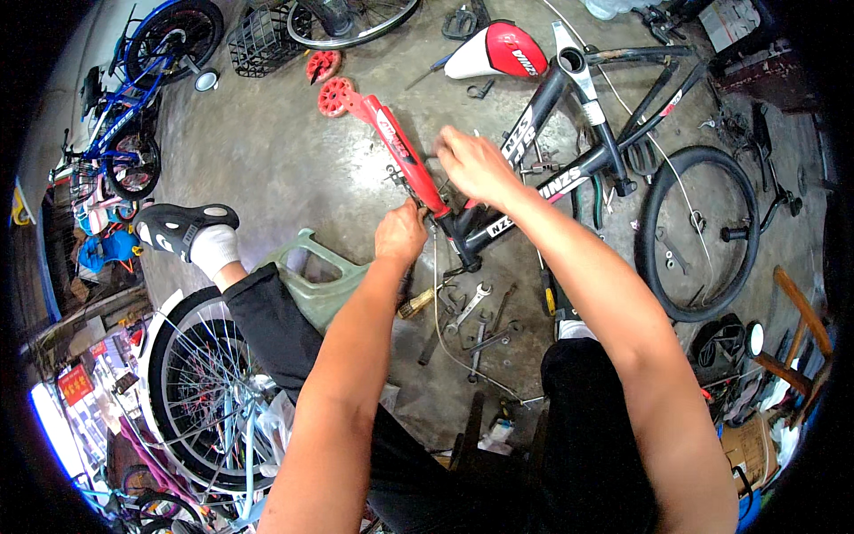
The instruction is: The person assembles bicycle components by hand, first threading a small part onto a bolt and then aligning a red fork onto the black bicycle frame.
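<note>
A black bicycle frame [569, 173] with white lettering lies on the floor, with a red and white part [400, 147] angled up from its lower left end. My left hand [400, 233] is closed beside that part’s lower end; what it grips is hidden. My right hand [471, 165], slightly blurred, is just right of the red part with curled fingers around something I cannot make out. A thin cable [436, 316] runs down past the left hand. Wrenches [467, 311] lie below the frame, and a pale green plastic piece [307, 294] sits by my left leg.
A loose tire [747, 236] lies at right. A spoked wheel [196, 400] is at lower left, a blue bicycle [124, 116] at upper left. A red and white saddle [494, 55], wire basket [253, 36], red small wheels [334, 96] and wooden pieces [792, 316] surround the work area.
</note>
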`<state>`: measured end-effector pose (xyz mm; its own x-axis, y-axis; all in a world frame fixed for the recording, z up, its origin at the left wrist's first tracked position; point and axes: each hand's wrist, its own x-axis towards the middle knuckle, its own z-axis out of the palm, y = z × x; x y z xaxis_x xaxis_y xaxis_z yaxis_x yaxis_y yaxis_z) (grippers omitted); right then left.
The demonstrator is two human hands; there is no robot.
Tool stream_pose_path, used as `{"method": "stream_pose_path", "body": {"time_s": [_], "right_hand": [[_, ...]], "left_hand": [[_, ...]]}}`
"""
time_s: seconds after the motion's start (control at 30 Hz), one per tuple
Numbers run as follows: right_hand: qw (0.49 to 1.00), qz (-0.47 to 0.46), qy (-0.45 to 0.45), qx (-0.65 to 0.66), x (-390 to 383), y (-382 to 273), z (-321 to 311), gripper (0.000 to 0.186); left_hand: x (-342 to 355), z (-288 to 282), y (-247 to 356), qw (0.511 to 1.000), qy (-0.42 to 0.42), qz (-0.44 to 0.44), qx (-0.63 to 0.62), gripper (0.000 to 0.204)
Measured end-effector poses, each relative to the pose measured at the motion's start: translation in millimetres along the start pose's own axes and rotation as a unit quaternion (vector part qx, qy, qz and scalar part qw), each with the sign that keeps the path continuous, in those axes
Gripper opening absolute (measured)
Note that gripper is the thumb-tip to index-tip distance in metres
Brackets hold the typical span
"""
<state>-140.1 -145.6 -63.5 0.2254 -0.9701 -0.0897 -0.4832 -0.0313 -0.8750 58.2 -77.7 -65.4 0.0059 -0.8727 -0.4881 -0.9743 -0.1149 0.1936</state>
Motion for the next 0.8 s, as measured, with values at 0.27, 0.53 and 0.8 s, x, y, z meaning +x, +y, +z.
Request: {"method": "stream_pose_path", "body": {"time_s": [0.27,0.53,0.8], "right_hand": [[0.998,0.034,-0.047,-0.030,-7.7,-6.1,-25.0,0.030],[0.994,0.052,-0.090,-0.037,2.5,6.2,-3.2,0.033],[1.000,0.001,-0.005,-0.029,-2.0,-0.4,-17.8,0.029]], "left_hand": [[-1.2,-4.2,0.2,1.000,-0.014,-0.004,0.006,0.030],[0.1,-3.5,1.3,1.000,-0.016,0.000,0.016,0.032],[0.2,-3.8,-1.6,1.000,-0.021,0.012,0.013,0.031]]}}
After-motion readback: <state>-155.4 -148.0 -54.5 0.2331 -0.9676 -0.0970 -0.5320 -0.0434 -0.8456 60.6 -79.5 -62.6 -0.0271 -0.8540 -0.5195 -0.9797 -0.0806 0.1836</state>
